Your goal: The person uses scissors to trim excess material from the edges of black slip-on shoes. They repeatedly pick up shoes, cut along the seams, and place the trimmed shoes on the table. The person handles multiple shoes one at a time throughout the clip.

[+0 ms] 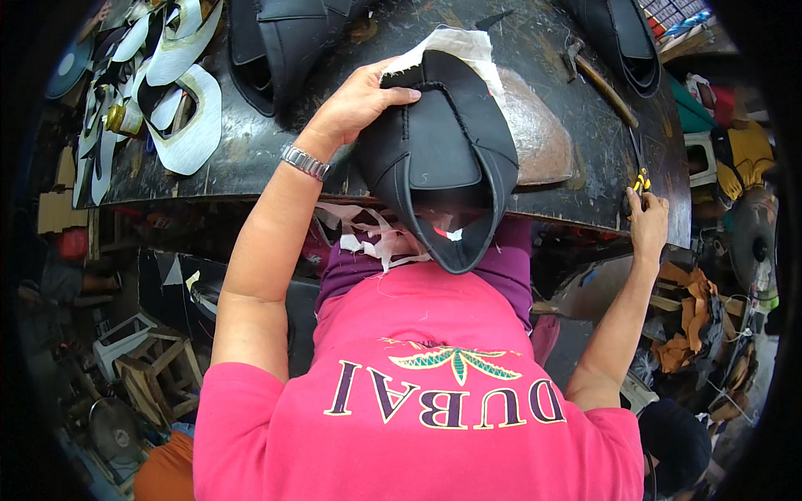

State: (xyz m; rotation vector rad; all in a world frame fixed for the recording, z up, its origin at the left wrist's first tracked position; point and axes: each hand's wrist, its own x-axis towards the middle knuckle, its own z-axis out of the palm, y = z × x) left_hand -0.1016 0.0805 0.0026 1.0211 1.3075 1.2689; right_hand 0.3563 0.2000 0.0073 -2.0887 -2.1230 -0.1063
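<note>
A black shoe upper (447, 138) hangs partly over the table's near edge, its pointed opening toward me. My left hand (359, 102) is closed on its far left side, thumb on top and the other fingers hidden beneath. White lining cloth (455, 46) with a ragged edge sticks out past the upper's far end. Off to the right, my right hand (647, 219) has its fingers on the yellow-and-black handles of a pair of scissors (642, 179), whose blades lie pointing away from me on the table.
A hammer (608, 88) lies beyond the scissors. A brown slab (539, 134) is beside the upper. More black uppers (288, 50) rest at the far side. Grey-white cut pieces (188, 125) pile up at left. White cloth scraps (376, 238) hang by my lap. A person in a dark cap (675, 442) is at lower right.
</note>
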